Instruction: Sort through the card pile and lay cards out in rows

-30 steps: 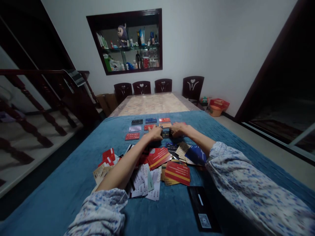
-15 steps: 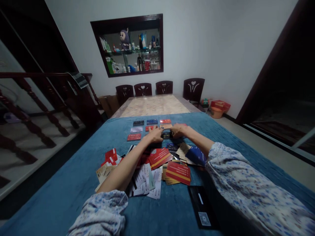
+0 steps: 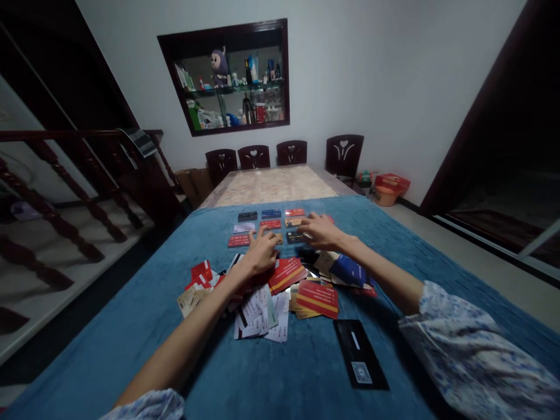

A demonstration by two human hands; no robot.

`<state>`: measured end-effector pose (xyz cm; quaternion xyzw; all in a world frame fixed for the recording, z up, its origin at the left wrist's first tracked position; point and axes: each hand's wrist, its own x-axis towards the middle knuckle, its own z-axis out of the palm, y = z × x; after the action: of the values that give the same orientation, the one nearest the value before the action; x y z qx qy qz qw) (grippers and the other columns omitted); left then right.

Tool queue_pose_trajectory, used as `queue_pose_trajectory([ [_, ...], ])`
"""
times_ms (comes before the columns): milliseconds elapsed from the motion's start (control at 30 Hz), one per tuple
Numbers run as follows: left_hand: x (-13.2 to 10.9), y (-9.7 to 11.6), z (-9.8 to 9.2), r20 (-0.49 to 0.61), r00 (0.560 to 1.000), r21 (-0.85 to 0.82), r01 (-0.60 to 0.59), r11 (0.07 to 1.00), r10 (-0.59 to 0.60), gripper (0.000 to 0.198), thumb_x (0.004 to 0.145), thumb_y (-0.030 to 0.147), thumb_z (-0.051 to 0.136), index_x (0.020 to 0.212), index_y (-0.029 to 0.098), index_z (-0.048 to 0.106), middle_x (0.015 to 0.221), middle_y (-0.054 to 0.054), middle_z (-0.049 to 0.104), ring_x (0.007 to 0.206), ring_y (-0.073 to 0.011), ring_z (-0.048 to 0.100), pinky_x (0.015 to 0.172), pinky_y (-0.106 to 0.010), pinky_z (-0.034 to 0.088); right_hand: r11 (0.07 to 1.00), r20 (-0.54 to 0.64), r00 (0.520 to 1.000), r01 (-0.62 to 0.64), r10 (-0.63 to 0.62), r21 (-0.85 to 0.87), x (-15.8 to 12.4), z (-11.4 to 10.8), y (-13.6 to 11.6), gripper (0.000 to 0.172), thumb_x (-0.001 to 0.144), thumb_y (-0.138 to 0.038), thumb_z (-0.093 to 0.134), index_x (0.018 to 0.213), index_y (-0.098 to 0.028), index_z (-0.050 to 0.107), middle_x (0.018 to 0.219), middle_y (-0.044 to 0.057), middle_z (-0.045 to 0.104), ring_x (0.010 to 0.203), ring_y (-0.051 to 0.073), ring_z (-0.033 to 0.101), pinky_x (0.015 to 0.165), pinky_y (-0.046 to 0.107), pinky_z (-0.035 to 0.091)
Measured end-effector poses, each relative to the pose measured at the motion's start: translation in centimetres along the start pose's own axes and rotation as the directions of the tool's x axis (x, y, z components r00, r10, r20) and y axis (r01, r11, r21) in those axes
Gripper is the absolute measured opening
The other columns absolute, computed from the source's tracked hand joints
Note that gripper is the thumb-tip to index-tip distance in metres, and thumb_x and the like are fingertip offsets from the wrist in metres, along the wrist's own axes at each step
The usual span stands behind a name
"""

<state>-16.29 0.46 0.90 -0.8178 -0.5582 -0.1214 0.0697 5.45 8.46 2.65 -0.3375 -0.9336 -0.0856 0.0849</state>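
Cards lie in neat rows on the blue cloth. In the front row, a black card point(image 3: 294, 237) lies flat beside the fingertips of my right hand point(image 3: 326, 232), whose fingers are loosely bent and apart with nothing visible in them. My left hand point(image 3: 262, 252) hovers with spread fingers over the near edge of the row, partly hiding a yellowish card point(image 3: 278, 238). To its left lies a red card point(image 3: 237, 241). Below my hands spreads a loose heap, with red-and-yellow cards point(image 3: 317, 298), white cards point(image 3: 258, 318) and blue cards point(image 3: 347, 269).
A flat black folder-like piece point(image 3: 361, 356) lies near the front of the cloth. The table's bare marble-like top point(image 3: 275, 185) shows beyond the cloth. Several dark chairs point(image 3: 291, 153) stand at the far end, and a wooden railing point(image 3: 56, 216) runs along the left.
Both hands have come off the black card, which stays flat in the row. My left hand has drawn back toward the heap, and my right hand has lifted slightly.
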Motion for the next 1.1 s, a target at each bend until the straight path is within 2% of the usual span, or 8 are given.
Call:
queue_pose_trajectory([
  [167, -3.5, 0.5, -0.5, -0.086, 0.996, -0.022, 0.0, 1.0, -0.002, 0.032, 0.083, 0.011, 0.059, 0.111, 0.023, 0.067, 0.121, -0.009, 0.065, 0.134, -0.0365, 0.038, 0.103, -0.063, 0.028, 0.985, -0.164, 0.978, 0.148, -0.132, 0.086, -2.5, 1.2, -1.5, 0.034, 0.084, -0.02, 0.063, 0.118, -0.024, 0.069, 0.121, 0.01, 0.067, 0.114, 0.03, 0.046, 0.087, 0.044, 0.037],
  [367, -6.7, 1.9, -0.7, -0.125, 0.992, -0.055, 0.001, 0.998, -0.008, 0.026, 0.087, 0.015, 0.056, 0.109, 0.024, 0.068, 0.118, -0.008, 0.068, 0.131, -0.0362, 0.041, 0.102, -0.062, 0.026, 0.947, -0.29, 0.934, 0.267, -0.21, 0.176, -5.3, 1.9, -3.4, 0.032, 0.092, -0.024, 0.055, 0.122, -0.023, 0.066, 0.126, 0.009, 0.066, 0.118, 0.029, 0.045, 0.094, 0.047, 0.036],
  [567, -8.2, 2.8, -0.5, -0.164, 0.987, -0.079, -0.022, 0.997, 0.009, 0.027, 0.086, 0.023, 0.061, 0.112, 0.022, 0.066, 0.121, -0.008, 0.068, 0.13, -0.0368, 0.042, 0.102, -0.061, 0.025, 0.947, -0.279, 0.941, 0.251, -0.191, 0.199, -6.5, 2.5, -4.3, 0.04, 0.094, -0.032, 0.053, 0.131, -0.02, 0.061, 0.135, 0.011, 0.062, 0.122, 0.03, 0.042, 0.097, 0.048, 0.036],
  [800, -8.8, 3.7, 0.0, -0.134, 0.99, -0.071, -0.052, 0.996, 0.042, 0.035, 0.083, 0.03, 0.064, 0.116, 0.021, 0.063, 0.127, -0.011, 0.064, 0.131, -0.0376, 0.04, 0.106, -0.064, 0.023, 0.951, -0.231, 0.951, 0.25, -0.206, 0.184, -7.0, 2.8, -4.9, 0.053, 0.09, -0.032, 0.056, 0.141, -0.017, 0.053, 0.142, 0.013, 0.057, 0.129, 0.033, 0.038, 0.101, 0.054, 0.034],
  [967, -8.9, 4.1, 0.4, -0.142, 0.99, -0.059, -0.021, 0.998, 0.012, 0.027, 0.084, 0.029, 0.063, 0.109, 0.021, 0.066, 0.122, -0.011, 0.066, 0.128, -0.0364, 0.043, 0.104, -0.063, 0.027, 0.951, -0.224, 0.952, 0.25, -0.208, 0.179, -7.2, 2.9, -5.3, 0.042, 0.092, -0.031, 0.056, 0.132, -0.023, 0.062, 0.134, 0.01, 0.063, 0.127, 0.033, 0.042, 0.1, 0.053, 0.034],
  [1100, -9.0, 4.2, 0.6, -0.135, 0.991, -0.062, -0.015, 0.998, 0.007, 0.024, 0.086, 0.028, 0.062, 0.108, 0.021, 0.066, 0.119, -0.01, 0.066, 0.127, -0.0358, 0.043, 0.102, -0.062, 0.03, 0.95, -0.258, 0.944, 0.255, -0.204, 0.179, -7.3, 3.2, -5.4, 0.032, 0.094, -0.031, 0.056, 0.123, -0.022, 0.067, 0.125, 0.01, 0.069, 0.121, 0.031, 0.048, 0.096, 0.05, 0.037],
])
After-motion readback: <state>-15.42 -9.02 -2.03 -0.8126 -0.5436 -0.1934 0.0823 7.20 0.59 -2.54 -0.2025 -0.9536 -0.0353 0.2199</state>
